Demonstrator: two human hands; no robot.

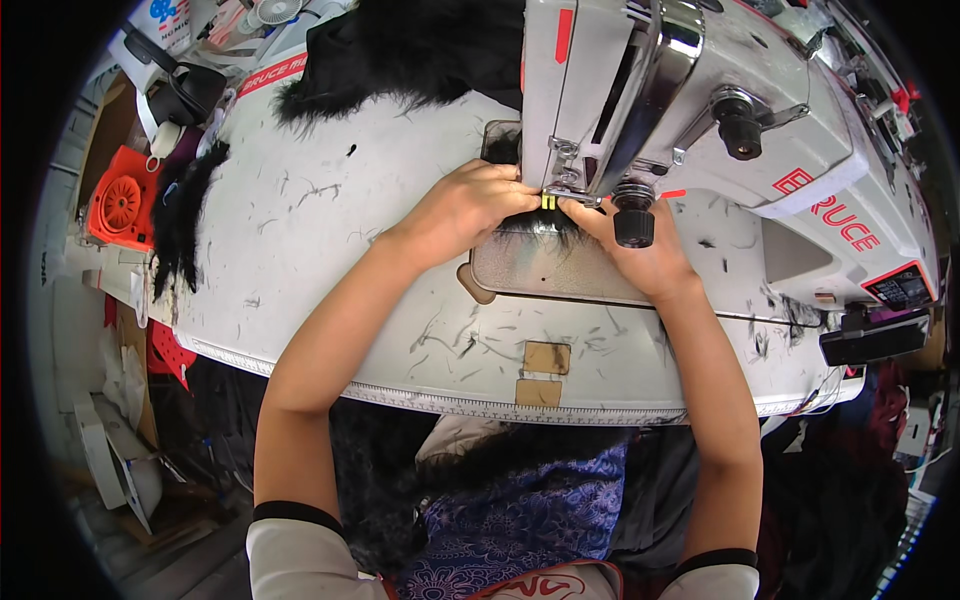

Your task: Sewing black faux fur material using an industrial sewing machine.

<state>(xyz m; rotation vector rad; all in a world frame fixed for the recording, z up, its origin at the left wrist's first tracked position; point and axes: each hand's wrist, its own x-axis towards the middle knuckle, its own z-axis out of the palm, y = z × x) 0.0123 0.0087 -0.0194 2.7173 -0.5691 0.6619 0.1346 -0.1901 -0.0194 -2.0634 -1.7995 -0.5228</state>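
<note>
Seated sewing at a white table (300, 230). Both hands meet at the foot of a white sewing machine (700, 90). The left hand (462, 208) lies knuckles up, its fingers bent and pinching a strip of black hair (545, 228) just left of the needle. The right hand (645, 255) presses the same strip flat from the right, its fingertips beside a small yellow piece (547, 201) under the foot. The hair lies on the metal plate (540, 270) below the machine head. More black hair (185, 215) hangs over the table's left edge, and loose strands litter the top. An orange fan (120, 200) sits off to the left. Done well, this step probably calls for keeping the strip taut and straight between the two hands, feeding evenly, fingertips clear of the needle.
</note>
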